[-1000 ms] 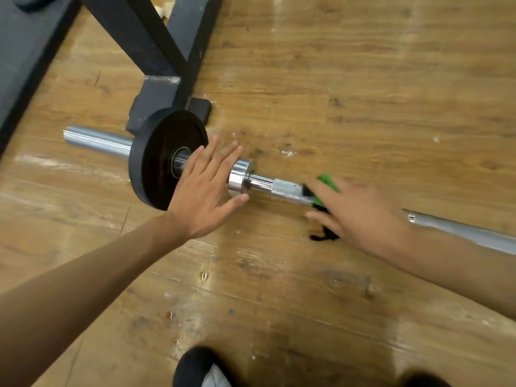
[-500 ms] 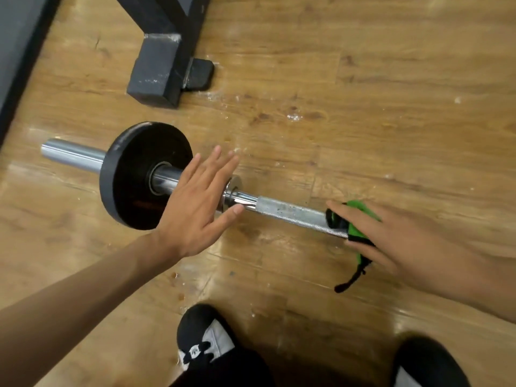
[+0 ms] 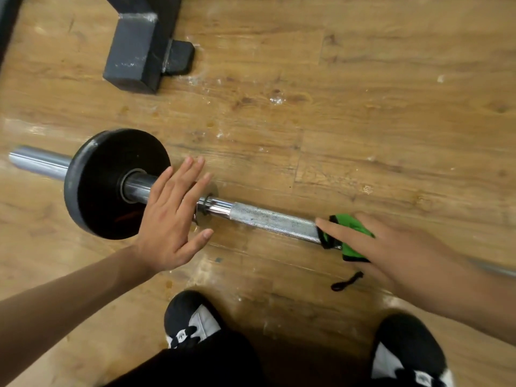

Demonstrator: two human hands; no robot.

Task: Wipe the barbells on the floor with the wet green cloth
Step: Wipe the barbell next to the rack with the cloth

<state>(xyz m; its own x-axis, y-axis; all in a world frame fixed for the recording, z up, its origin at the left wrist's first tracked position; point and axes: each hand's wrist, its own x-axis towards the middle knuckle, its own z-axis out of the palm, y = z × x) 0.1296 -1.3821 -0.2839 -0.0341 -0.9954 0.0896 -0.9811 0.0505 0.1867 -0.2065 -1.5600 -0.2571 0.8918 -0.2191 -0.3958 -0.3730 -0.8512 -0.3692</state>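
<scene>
A steel barbell [image 3: 273, 219] lies on the wooden floor, running from the left edge down to the right. A black weight plate [image 3: 111, 185] sits on its left sleeve. My left hand [image 3: 170, 219] lies flat with straight fingers over the sleeve and collar, just right of the plate. My right hand [image 3: 396, 252] holds the green cloth [image 3: 349, 233] wrapped round the knurled shaft, with the index finger stretched along the bar. A black loop of the cloth [image 3: 346, 282] trails on the floor. The bar to the right of my hand is blurred.
The dark metal foot of a rack [image 3: 134, 51] stands on the floor behind the plate. My two black and white shoes [image 3: 192, 319] [image 3: 410, 350] are planted just in front of the bar. White scuffs mark the floorboards.
My right hand slid the green cloth rightwards along the shaft, baring more of the knurled section. My left hand stayed flat on the sleeve. The view shifted, so the rack foot sits farther off.
</scene>
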